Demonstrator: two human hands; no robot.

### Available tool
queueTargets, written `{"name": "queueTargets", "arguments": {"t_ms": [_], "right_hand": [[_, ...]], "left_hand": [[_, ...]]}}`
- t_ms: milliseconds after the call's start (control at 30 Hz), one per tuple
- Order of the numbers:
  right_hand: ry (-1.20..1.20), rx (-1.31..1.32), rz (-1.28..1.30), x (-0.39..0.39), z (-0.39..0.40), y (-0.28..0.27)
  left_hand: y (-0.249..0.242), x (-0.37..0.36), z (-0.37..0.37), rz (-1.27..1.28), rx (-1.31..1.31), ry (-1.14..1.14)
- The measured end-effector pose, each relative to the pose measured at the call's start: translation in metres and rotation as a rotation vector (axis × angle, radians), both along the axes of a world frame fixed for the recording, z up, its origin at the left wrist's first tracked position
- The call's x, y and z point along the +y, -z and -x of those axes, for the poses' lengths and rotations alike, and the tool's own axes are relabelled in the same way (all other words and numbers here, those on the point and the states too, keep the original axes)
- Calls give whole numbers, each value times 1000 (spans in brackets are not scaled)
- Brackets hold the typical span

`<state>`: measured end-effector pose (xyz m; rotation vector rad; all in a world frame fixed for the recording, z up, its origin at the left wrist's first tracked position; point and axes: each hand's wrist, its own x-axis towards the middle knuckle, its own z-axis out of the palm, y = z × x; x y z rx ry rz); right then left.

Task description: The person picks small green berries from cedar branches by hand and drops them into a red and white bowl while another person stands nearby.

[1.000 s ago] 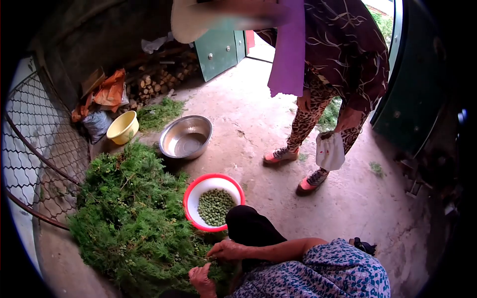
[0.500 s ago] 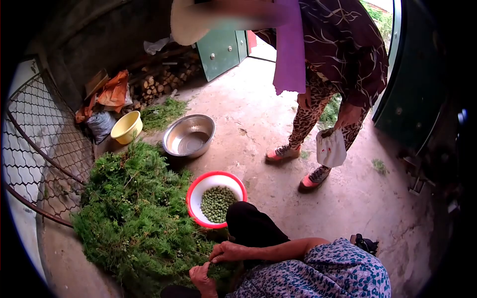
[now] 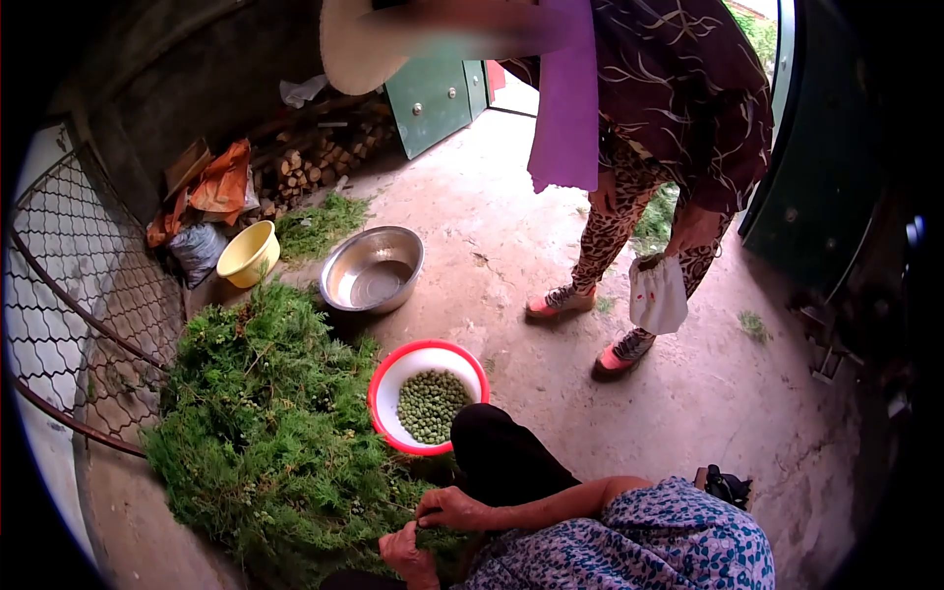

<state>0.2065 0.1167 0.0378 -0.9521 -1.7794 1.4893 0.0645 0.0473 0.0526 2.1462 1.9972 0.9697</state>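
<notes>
My right hand (image 3: 452,508) is closed in a pinch at the near edge of a large heap of feathery green branches (image 3: 285,423). Just below it, my left hand (image 3: 407,553) is also closed, its fingertips almost meeting those of the right. Whatever small thing sits between the fingers is too hidden to name. Beyond my black-trousered knee (image 3: 501,447) stands a red-rimmed white basin (image 3: 386,388), partly filled with small round green cones or fruits (image 3: 433,405). Small pale green cones show among the branches.
Another person (image 3: 678,108) stands bent over, one hand at a white cloth bag (image 3: 659,300). A steel basin (image 3: 339,270) and a yellow basin (image 3: 246,258) stand behind the heap. Stacked firewood (image 3: 315,167) lines the wall; wire mesh (image 3: 79,285) stands at left.
My hands have come slightly closer together and remain over the heap's edge. The view has shifted a little. The other person's bag hand has barely moved.
</notes>
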Motion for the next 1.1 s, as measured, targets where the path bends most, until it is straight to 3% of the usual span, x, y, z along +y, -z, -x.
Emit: {"name": "queueTargets", "arguments": {"t_ms": [67,700,800,867,1000,1100], "right_hand": [[45,20,-143,-1,-1,1],[185,65,-270,-5,-5,-4],[183,191,-68,1,-7,-5],[13,461,761,9,-12,-1],[80,734,884,11,-14,3],[21,765,933,17,-20,3]], "left_hand": [[2,1,0,-3,22,13],[-10,8,-14,-26,58,-28],[-16,10,-19,-106,52,-12],[-24,10,-24,-158,44,-4],[-28,6,-22,-73,95,-4],[-26,5,-21,-16,111,-12]]}}
